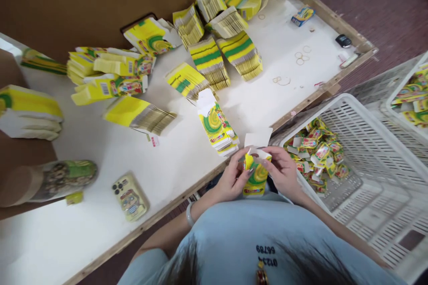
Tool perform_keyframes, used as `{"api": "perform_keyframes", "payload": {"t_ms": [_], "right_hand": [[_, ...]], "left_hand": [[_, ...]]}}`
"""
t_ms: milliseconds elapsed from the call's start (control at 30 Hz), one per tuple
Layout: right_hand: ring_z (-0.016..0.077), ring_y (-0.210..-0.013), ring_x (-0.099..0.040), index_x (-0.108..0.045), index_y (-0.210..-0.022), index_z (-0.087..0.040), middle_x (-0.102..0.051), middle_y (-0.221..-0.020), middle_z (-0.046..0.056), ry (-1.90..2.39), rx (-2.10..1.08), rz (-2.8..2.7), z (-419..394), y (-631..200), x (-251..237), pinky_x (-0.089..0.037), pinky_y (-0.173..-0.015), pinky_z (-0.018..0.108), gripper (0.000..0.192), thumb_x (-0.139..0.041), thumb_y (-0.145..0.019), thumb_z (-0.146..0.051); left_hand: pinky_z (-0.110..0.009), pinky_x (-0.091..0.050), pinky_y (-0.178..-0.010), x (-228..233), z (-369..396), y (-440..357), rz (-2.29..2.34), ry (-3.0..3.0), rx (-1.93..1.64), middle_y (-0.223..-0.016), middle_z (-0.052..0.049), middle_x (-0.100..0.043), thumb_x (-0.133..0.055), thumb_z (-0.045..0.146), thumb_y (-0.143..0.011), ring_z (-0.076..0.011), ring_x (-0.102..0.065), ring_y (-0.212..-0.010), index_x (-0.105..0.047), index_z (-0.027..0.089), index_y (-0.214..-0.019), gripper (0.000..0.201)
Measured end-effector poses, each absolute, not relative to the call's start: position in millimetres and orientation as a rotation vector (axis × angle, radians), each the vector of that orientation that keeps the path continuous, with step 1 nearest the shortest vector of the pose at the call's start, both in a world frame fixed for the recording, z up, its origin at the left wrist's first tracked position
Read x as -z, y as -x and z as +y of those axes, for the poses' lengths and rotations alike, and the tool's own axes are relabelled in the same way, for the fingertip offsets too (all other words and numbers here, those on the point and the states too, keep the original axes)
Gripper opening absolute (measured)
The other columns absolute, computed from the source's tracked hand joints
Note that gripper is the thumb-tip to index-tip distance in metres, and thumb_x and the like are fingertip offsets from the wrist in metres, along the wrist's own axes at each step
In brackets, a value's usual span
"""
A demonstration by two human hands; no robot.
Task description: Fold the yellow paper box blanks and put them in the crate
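Note:
Both my hands hold one small yellow-and-green paper box (pixel 256 177) just past the near edge of the white table (pixel 110 151). My left hand (pixel 231 179) grips its left side. My right hand (pixel 282 170) pinches the white top flap, which stands open. A short stack of flat box blanks (pixel 216 125) lies on the table right in front of my hands. To my right, a white plastic crate (pixel 374 142) holds a pile of folded boxes (pixel 317 153).
Many stacks of flat yellow blanks (pixel 209 60) cover the table's far half. A phone (pixel 131 197) lies near the front left, by someone's arm (pixel 50 181). Rubber bands (pixel 302 58) and small items lie at the far right. A second crate (pixel 413 93) stands further right.

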State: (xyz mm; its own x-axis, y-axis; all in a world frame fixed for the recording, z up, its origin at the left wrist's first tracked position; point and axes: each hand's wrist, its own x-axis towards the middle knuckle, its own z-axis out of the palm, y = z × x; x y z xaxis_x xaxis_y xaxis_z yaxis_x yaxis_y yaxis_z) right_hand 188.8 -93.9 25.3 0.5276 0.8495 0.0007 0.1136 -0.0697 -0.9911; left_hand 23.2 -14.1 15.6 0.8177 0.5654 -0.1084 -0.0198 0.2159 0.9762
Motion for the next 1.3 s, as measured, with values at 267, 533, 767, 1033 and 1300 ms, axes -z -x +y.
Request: {"api": "perform_keyframes", "payload": {"t_ms": [267, 533, 767, 1033, 1300], "right_hand": [[0.0231, -0.086, -0.076, -0.078, -0.094, -0.024, -0.079, -0.091, 0.007, 1.626, -0.508, -1.161, -101.3, -202.4, -21.2, -0.064, -0.078, 0.038, 0.024, -0.059, -0.1, -0.038], [0.0285, -0.117, -0.075, -0.071, -0.127, -0.025, -0.074, -0.13, 0.015, 1.393, -0.735, -1.475, -111.3, -215.7, -29.3, -0.064, -0.095, 0.045, 0.043, -0.065, -0.095, -0.053], [0.0159, -0.079, -0.076, -0.06, -0.124, -0.025, -0.077, -0.098, 0.002, 1.422, -1.366, -0.979, -105.0, -205.8, -49.3, -0.064, -0.066, 0.027, 0.037, -0.07, -0.088, -0.025], [0.0203, -0.089, -0.079, -0.076, -0.119, -0.025, -0.082, -0.104, 0.006, 1.248, -1.487, -0.845, -102.7, -211.3, -39.7, -0.068, -0.077, 0.035, 0.039, -0.077, -0.086, -0.046], [0.0274, -0.094, -0.074, -0.075, -0.112, -0.022, -0.079, -0.105, 0.012, 1.965, -0.565, -1.002, -126.4, -294.3, -39.1, -0.062, -0.083, 0.044, 0.043, -0.055, -0.098, -0.058]], "left_hand": [[-0.036, -0.058, -0.082, -19.2, -8.1, -21.6, 0.54, -1.404, -0.435, -0.111, -0.01, -0.073, -0.048, 0.051, -0.104, -0.0205, -0.069, -0.087, -0.055, 0.026, -0.137, 0.043], [-0.044, -0.055, -0.108, -29.1, -1.0, -21.0, 0.555, -1.55, -0.431, -0.133, -0.013, -0.073, -0.043, 0.053, -0.104, -0.029, -0.07, -0.122, -0.061, 0.024, -0.147, 0.054], [-0.037, -0.062, -0.091, -30.1, 1.4, -21.7, 0.61, -1.62, -0.407, -0.126, -0.014, -0.077, -0.049, 0.046, -0.104, -0.026, -0.076, -0.104, -0.06, 0.02, -0.147, 0.052], [-0.039, -0.058, -0.102, -26.5, -1.6, -18.3, 0.54, -1.792, -0.441, -0.141, -0.013, -0.069, -0.038, 0.039, -0.107, -0.0265, -0.07, -0.124, -0.048, 0.024, -0.156, 0.052], [-0.051, -0.049, -0.099, -39.7, 120.1, -33.4, 0.763, -2.328, -0.921, -0.118, -0.014, -0.068, -0.059, 0.046, -0.1, -0.0298, -0.063, -0.111, -0.059, 0.024, -0.133, 0.04]]}}
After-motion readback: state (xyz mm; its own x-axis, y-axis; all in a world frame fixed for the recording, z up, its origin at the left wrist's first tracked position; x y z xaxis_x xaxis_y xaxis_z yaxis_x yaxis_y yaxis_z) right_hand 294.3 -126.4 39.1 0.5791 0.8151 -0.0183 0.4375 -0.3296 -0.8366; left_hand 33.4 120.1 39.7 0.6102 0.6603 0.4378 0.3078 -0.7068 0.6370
